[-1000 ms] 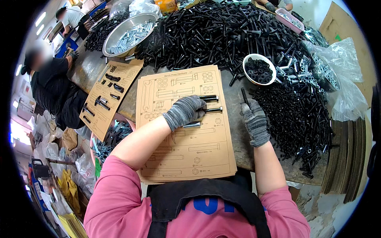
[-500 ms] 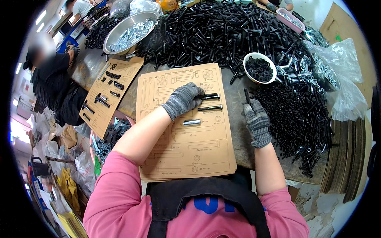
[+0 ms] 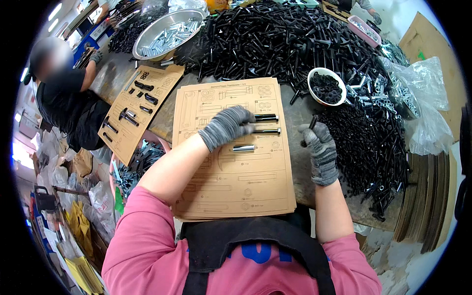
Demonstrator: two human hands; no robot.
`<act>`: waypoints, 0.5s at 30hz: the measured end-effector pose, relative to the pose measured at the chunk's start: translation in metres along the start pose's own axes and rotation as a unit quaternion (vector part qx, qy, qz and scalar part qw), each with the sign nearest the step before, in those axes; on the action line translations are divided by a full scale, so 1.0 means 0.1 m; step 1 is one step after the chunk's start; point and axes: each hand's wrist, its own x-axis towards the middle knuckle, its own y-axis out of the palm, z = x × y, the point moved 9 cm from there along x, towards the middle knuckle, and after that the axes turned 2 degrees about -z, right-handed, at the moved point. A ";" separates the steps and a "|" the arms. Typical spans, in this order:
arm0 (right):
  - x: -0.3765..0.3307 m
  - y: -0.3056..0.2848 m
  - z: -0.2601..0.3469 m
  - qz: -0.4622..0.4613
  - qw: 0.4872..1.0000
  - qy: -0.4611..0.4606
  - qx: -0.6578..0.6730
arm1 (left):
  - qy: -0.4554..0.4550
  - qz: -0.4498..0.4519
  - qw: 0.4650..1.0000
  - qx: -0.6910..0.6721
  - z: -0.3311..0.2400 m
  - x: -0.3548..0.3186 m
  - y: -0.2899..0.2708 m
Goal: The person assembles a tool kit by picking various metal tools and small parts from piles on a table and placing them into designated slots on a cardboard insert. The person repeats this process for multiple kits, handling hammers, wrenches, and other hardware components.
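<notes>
A printed cardboard sheet with outline drawings lies on top of a stack before me. On its upper part, my left hand, in a grey knit glove, curls its fingers over the left ends of black bolts. Another black bolt lies just below, its left end at the fingers. A short silver tube rests lower on the sheet. To the right of the stack, my gloved right hand is closed round a black bolt whose end sticks up past the fingers.
A huge heap of black bolts covers the far table. A white bowl holds black nuts or washers; small black screws spread beside it. A steel basin contains silver tubes. Left stands a loaded cardboard sheet; a co-worker sits beyond.
My right hand has turned slightly, and the bolt in it stands shorter in view. The left hand has shifted slightly relative to the sheet, around the bolts. The co-worker's arm has moved.
</notes>
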 end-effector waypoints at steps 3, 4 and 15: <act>-0.13 0.30 0.19 0.120 0.990 -0.016 -0.069 | -0.023 -0.097 0.995 -0.002 0.33 -0.18 -0.31; -0.22 0.45 0.24 0.156 0.984 -0.015 -0.084 | -0.044 -0.113 0.992 0.024 0.50 -0.23 -0.37; -1.49 1.96 0.44 0.470 0.852 -0.151 -0.176 | -0.002 -0.108 0.985 0.138 0.78 -0.33 -0.27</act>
